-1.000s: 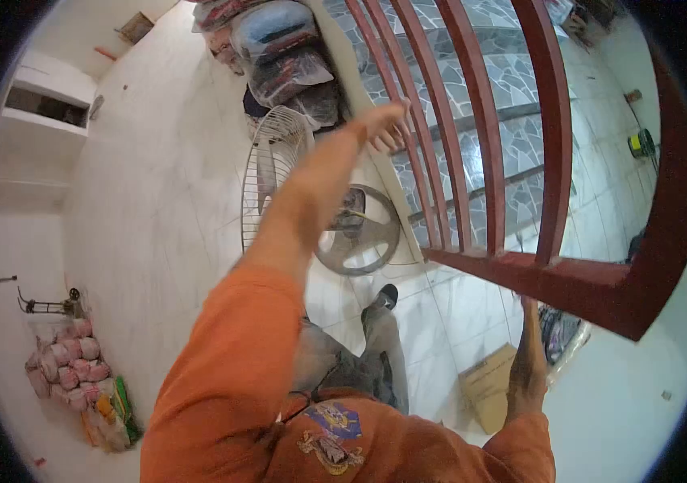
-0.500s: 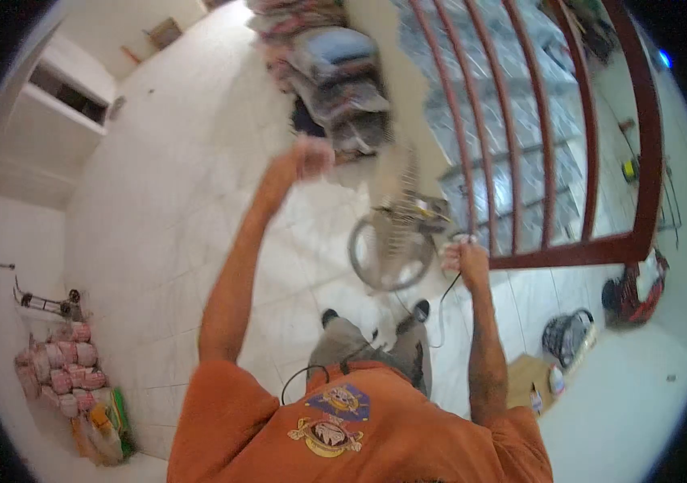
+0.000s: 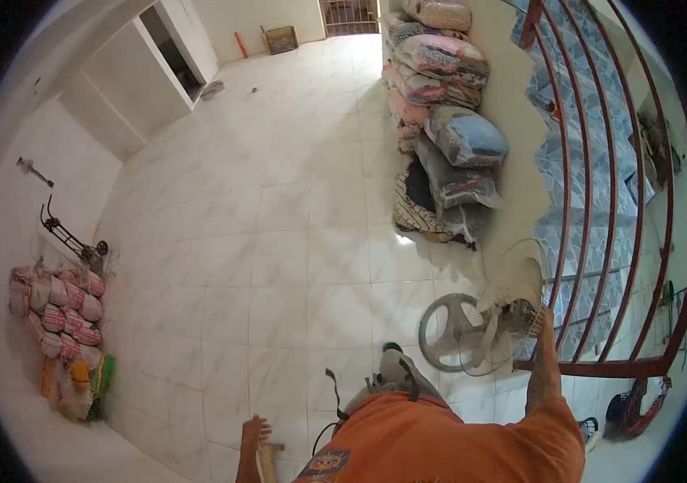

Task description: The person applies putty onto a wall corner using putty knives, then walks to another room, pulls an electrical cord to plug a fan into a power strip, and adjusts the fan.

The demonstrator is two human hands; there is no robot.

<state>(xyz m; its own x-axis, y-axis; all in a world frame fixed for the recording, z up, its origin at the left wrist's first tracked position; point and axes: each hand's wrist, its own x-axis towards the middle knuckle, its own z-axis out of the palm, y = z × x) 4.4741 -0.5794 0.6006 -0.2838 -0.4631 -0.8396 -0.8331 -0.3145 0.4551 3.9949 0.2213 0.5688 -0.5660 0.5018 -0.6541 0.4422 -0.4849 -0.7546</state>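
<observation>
My left hand (image 3: 256,430) hangs low at the left of my body, fingers apart, with nothing in it. Just beside and below it shows a pale, stick-like thing (image 3: 267,460) that I cannot make out. My right hand (image 3: 547,328) reaches forward to the back of the head of a standing fan (image 3: 514,316), against its motor housing. Its fingers are mostly hidden, so their grip does not show. The fan's round grey base (image 3: 446,332) rests on the tiled floor, and its large guard looks thin and see-through.
A dark red metal railing (image 3: 593,369) stands close on the right, above blue-patterned steps (image 3: 577,173). Stuffed plastic bags (image 3: 466,135) are piled along the wall ahead. At left are red-and-white packs (image 3: 55,315) and a folded hand cart (image 3: 70,233).
My left hand has dropped from up in front to low at my side. My right hand has moved from beside a thin cable at the railing to the fan's head. My view has turned left.
</observation>
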